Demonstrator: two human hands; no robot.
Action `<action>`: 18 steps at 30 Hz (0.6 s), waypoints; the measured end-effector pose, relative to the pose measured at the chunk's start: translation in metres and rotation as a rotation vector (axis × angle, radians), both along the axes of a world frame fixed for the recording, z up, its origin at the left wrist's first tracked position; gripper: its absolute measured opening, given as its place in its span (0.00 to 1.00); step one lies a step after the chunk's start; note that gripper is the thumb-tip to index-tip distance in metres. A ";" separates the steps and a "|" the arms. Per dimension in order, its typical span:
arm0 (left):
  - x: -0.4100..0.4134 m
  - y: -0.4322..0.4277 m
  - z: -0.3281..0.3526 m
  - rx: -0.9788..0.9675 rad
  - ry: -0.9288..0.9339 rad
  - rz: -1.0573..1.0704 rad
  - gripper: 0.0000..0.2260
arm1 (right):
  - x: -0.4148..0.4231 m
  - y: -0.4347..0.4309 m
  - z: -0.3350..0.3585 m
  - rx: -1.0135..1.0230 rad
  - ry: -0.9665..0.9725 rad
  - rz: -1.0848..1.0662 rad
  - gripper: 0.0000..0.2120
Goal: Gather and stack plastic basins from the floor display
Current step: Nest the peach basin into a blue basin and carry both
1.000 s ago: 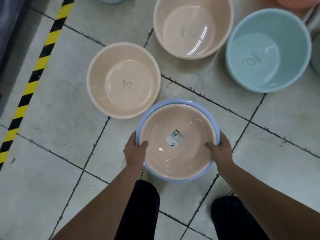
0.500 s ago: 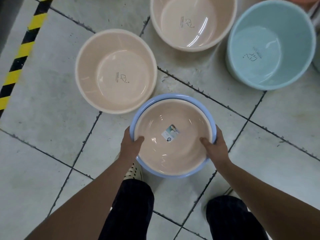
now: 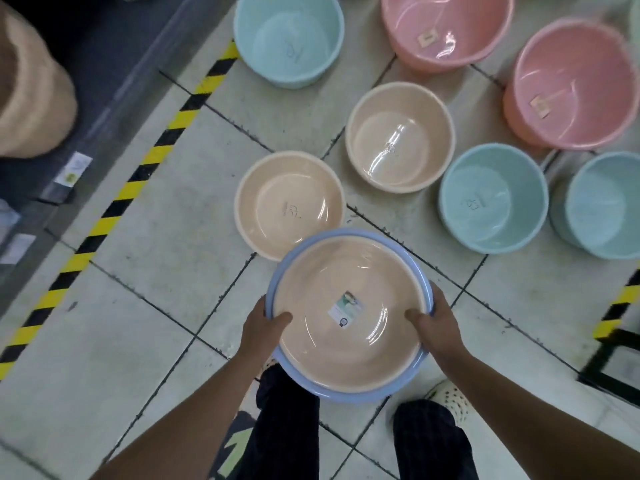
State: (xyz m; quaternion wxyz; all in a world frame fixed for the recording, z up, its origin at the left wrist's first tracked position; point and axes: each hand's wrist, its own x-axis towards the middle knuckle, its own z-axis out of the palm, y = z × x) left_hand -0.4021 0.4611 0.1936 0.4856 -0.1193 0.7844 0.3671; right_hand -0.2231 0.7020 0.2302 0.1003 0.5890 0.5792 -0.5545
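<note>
Now the view takes in far more floor than half a second ago: three pink and blue basins more have come into sight at the top and right, while the held stack (image 3: 349, 315) sits at much the same spot between the hands. That stack is a peach basin (image 3: 346, 348) nested inside a blue basin (image 3: 420, 363), with a small label (image 3: 344, 309) stuck to the peach bottom. The left hand (image 3: 263, 329) and right hand (image 3: 438, 323) grip opposite rims, thumbs hooked inside, fingers curled under the blue rim, so the stack is carried above the tiles (image 3: 156, 271), over the person's dark trousers (image 3: 287, 427). Just beyond it, partly covered by its far edge, a peach basin on the floor (image 3: 287, 202) lies empty; a second peach one (image 3: 398, 136) stands up and right of that. Empty too are the blue basins at top (image 3: 289, 36) and at right (image 3: 493, 199) (image 3: 602, 206), and the two pink basins (image 3: 446, 26) (image 3: 568, 84), each with a tag inside. A yellow-black stripe (image 3: 114, 209) runs along the left, beside a dark shelf base (image 3: 104, 74)
</note>
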 end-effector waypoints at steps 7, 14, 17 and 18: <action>-0.097 0.005 0.089 0.042 0.092 0.013 0.16 | -0.093 0.004 0.078 0.056 0.027 0.016 0.31; -0.164 0.022 0.086 0.014 0.211 0.130 0.13 | -0.169 0.019 0.062 0.042 0.050 -0.010 0.31; -0.175 0.031 0.060 -0.004 0.190 0.189 0.14 | -0.193 0.036 0.034 0.035 0.024 0.029 0.31; -0.177 0.033 0.048 -0.010 0.181 0.205 0.14 | -0.199 0.041 0.022 0.033 0.013 0.056 0.30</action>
